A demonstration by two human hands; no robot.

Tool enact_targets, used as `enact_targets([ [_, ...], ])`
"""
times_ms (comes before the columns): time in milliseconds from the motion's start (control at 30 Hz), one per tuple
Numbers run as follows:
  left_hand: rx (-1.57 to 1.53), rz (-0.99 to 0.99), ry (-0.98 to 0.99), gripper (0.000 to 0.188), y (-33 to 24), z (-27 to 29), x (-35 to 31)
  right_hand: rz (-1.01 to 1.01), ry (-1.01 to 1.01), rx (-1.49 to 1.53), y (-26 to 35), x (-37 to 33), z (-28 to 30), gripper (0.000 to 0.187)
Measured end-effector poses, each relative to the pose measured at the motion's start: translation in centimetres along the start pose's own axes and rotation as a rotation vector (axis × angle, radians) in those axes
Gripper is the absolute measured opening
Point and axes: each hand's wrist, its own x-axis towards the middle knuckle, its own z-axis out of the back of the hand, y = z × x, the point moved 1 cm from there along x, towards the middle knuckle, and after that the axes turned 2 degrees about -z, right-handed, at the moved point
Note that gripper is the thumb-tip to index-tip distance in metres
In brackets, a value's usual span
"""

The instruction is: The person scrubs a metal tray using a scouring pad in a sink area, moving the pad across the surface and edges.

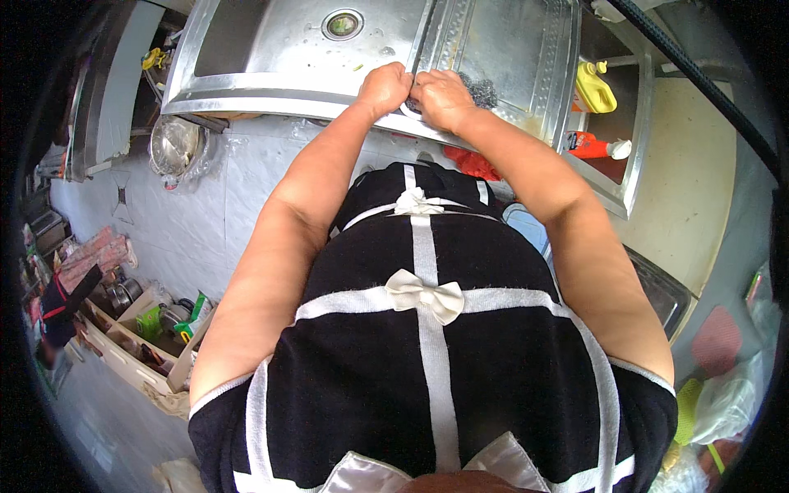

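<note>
My left hand (385,89) is closed in a fist at the front rim of a stainless steel sink (279,89). Right beside it, almost touching, my right hand (445,99) is curled closed at the front corner of the ribbed metal drainboard (501,49). Whatever the fingers of either hand pinch is hidden under the knuckles. A grey steel wool scourer (481,91) lies on the drainboard against the far side of my right hand. Left of the hands, the basin shows a round drain (342,25) and water drops.
On the right stand a yellow jug (595,87) and a red bottle with a white cap (597,146). A black hose (699,82) crosses the upper right. A metal strainer or bowl (174,146) hangs below the sink's left end. A divided box (136,345) of kitchenware sits lower left.
</note>
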Motion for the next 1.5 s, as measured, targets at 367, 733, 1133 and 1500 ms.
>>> enact_targets([
  [367,-0.007,0.016,-0.011,0.030,0.3,0.0,0.5,0.033,-0.046,0.046,-0.2,0.4,-0.3,0.019],
  [733,-0.045,-0.008,-0.019,0.029,0.4,-0.2,0.6,0.024,0.168,-0.008,-1.4,-0.8,0.6,0.018],
  [1133,-0.056,0.006,-0.010,0.029,0.2,-0.2,0.5,0.011,0.116,0.016,-2.3,-2.3,0.4,0.015],
  [1500,-0.049,-0.058,0.006,0.032,-0.2,0.4,-0.1,-0.312,-0.258,-0.039,-5.4,-1.6,-0.1,0.015],
])
